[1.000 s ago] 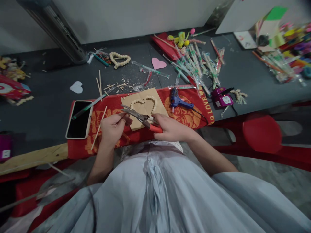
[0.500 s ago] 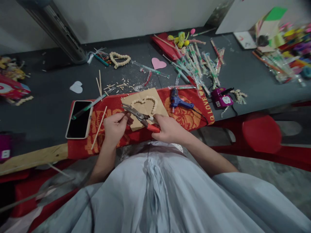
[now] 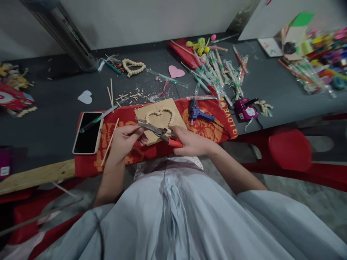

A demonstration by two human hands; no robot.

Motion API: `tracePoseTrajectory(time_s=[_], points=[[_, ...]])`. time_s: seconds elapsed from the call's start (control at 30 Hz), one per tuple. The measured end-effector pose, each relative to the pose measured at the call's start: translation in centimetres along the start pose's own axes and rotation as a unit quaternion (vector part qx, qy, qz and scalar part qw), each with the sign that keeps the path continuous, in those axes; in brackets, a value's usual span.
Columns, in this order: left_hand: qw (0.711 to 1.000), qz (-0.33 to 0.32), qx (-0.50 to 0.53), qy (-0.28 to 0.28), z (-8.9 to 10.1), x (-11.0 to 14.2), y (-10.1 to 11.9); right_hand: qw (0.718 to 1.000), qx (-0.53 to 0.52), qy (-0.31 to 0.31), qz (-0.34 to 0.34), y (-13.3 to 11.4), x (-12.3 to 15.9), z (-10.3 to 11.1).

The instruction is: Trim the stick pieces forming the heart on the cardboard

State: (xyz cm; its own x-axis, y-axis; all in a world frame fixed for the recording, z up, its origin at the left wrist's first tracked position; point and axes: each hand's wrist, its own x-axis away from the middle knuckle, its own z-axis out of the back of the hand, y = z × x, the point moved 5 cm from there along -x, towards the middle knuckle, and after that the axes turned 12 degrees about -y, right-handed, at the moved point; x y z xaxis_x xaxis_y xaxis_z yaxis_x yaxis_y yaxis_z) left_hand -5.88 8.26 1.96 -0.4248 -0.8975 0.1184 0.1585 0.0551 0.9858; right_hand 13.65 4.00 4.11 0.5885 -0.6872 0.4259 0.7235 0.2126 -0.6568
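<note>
The scene is lit dimly and evenly, with only soft shadows being cast. The straight lines are bent by the wide lens, and the colourful small items (image 3: 329, 54) at the right edge are blurred.

Both hands (image 3: 155, 141) close together, fingers curled inward

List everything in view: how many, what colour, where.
Shears: one, grey, red, over card
Card: one, tan, on towel
Bead hearts: two, cream, card and table
Glue gun: one, blue, towel
Phone: one, black-screened, towel's left
Towel: one, red, table
Paper hearts: two, pink, white, table
Wrapped sticks: many, green, white, right
Sticks: several, tan, left
Boxes: two, purple, left and right
Clutter: uncountable, mixed colours, both ends
Table: one, grey, centre
Stool: one, red, right
Left hand, right hand: one each, bare, at shears
</note>
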Motion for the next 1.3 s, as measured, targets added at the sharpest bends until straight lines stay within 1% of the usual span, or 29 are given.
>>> tracePoseTrajectory(time_s=[0.07, 0.1, 0.23, 0.4, 0.53, 0.67, 0.73, 0.83, 0.9, 0.97, 1.07, 1.17, 1.3], points=[[0.999, 0.006, 0.019, -0.025, -0.1, 0.1, -0.2, 1.000, 0.003, -0.008, 0.010, -0.1, 0.1, 0.0], [0.999, 0.008, 0.024, -0.028, -0.1, 0.2, -0.1, 1.000, 0.008, -0.008, 0.012, -0.2, 0.2, 0.0], [1.000, 0.012, 0.016, -0.010, -0.5, 0.9, 0.6, 0.999, 0.040, 0.002, -0.003, -0.5, 0.7, -0.1], [1.000, 0.014, 0.009, 0.002, -1.5, 2.2, 1.2, 0.996, 0.065, 0.015, -0.053, -1.0, 1.9, -1.0], [0.999, 0.033, 0.013, 0.007, -2.5, 3.7, 0.6, 0.996, 0.062, 0.020, -0.062, -1.4, 3.2, -2.7], [0.999, 0.041, 0.013, 0.016, -3.8, 5.3, -0.3, 0.996, 0.032, 0.022, -0.080, -1.0, 4.5, -4.9], [0.999, 0.028, -0.016, 0.022, -4.5, 6.1, -0.7, 0.996, 0.013, 0.026, -0.080, -0.6, 5.1, -6.2], [0.994, -0.007, -0.095, 0.044, -5.6, 7.4, -1.3, 0.996, -0.011, 0.041, -0.081, 0.0, 6.1, -8.0], [0.983, -0.038, -0.167, 0.067, -6.2, 8.4, -1.4, 0.995, -0.025, 0.054, -0.076, 0.2, 6.8, -9.1], [0.963, -0.073, -0.246, 0.086, -6.9, 9.4, -1.2, 0.995, -0.031, 0.062, -0.070, 0.3, 7.5, -10.1], [0.927, -0.108, -0.347, 0.088, -8.1, 11.0, -0.5, 0.996, -0.026, 0.071, -0.056, 0.3, 8.7, -11.3], [0.900, -0.121, -0.411, 0.081, -9.1, 12.6, 0.1, 0.995, -0.023, 0.083, -0.048, 0.1, 9.9, -12.2], [0.880, -0.120, -0.453, 0.083, -10.0, 14.5, 0.6, 0.994, -0.023, 0.099, -0.037, -0.4, 11.6, -12.9]])
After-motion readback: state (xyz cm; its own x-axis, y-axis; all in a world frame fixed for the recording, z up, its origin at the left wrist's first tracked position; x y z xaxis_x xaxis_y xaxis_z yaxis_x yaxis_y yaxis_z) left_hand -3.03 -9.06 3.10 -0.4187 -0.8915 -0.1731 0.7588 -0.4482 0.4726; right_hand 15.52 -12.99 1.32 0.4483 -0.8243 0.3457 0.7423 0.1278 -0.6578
